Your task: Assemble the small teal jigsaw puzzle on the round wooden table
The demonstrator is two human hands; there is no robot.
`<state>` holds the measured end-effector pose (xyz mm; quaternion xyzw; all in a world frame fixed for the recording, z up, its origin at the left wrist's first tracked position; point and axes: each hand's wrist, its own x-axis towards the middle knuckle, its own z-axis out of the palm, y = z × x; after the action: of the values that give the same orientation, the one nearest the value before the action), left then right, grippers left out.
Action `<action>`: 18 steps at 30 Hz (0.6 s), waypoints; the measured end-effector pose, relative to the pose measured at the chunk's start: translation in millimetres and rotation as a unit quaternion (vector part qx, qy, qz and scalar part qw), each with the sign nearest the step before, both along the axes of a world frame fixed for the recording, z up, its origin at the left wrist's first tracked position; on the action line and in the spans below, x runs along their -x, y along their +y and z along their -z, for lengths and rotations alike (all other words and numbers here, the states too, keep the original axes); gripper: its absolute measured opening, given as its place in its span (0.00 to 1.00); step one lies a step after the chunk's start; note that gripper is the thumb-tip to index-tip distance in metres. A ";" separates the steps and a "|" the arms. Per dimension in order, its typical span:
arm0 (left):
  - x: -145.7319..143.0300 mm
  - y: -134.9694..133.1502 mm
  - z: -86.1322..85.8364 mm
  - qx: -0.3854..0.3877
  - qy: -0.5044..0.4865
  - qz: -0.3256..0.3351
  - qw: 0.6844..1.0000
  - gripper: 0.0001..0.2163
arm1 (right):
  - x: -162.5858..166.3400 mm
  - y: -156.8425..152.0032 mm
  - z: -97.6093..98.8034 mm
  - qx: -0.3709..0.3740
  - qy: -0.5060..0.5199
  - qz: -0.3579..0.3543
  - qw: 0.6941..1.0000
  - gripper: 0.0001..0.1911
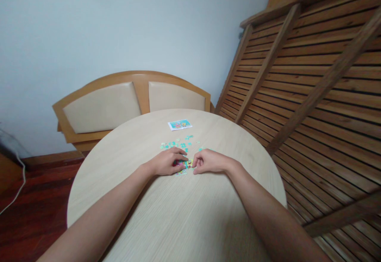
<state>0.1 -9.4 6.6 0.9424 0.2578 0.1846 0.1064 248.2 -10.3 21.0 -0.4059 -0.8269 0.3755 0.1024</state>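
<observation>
A partly joined jigsaw puzzle with a colourful cartoon picture lies flat on the table between my hands. My left hand curves over its left part, thumb at the near side and fingers at the far side, steadying it. At the puzzle's right edge, my right hand has thumb and fingertips closed in a pinch on what looks like a puzzle piece, mostly covered by the fingers. Loose turquoise and pale jigsaw pieces are scattered just beyond my hands.
A picture card with cartoon figures lies farther back on the round wooden table. Behind the table stands a padded headboard against the wall. A slatted wooden frame leans at the right. A white cable hangs at the left.
</observation>
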 end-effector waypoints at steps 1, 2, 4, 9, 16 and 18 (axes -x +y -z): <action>-0.1 -0.3 -0.3 0.000 -0.002 0.000 1.000 0.15 | 0.2 -0.3 -0.4 -0.003 -0.002 0.002 1.000 0.15; -0.2 -0.5 -0.7 0.001 -0.002 -0.001 1.000 0.15 | 0.6 -0.8 -0.7 -0.004 -0.002 0.003 1.000 0.14; -0.4 -1.0 -1.4 0.002 -0.002 -0.002 1.000 0.15 | 1.5 -1.6 -0.9 -0.006 0.001 0.007 1.000 0.14; -0.9 -2.1 -2.9 0.000 -0.001 -0.003 1.000 0.14 | 2.6 -2.4 0.2 -0.021 0.007 -0.001 1.000 0.15; -1.2 -2.2 -2.8 -0.009 0.012 -0.005 1.000 0.15 | -2.2 -0.2 -0.1 -0.008 0.042 -0.029 0.999 0.13; -1.0 -2.1 -2.6 -0.008 0.010 -0.003 1.000 0.15 | -2.6 0.4 0.6 -0.013 0.041 -0.035 0.998 0.13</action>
<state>1.1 -11.5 9.2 0.9443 0.2604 0.1775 0.0953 250.8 -9.9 20.4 -0.3598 -0.8405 0.3841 0.1286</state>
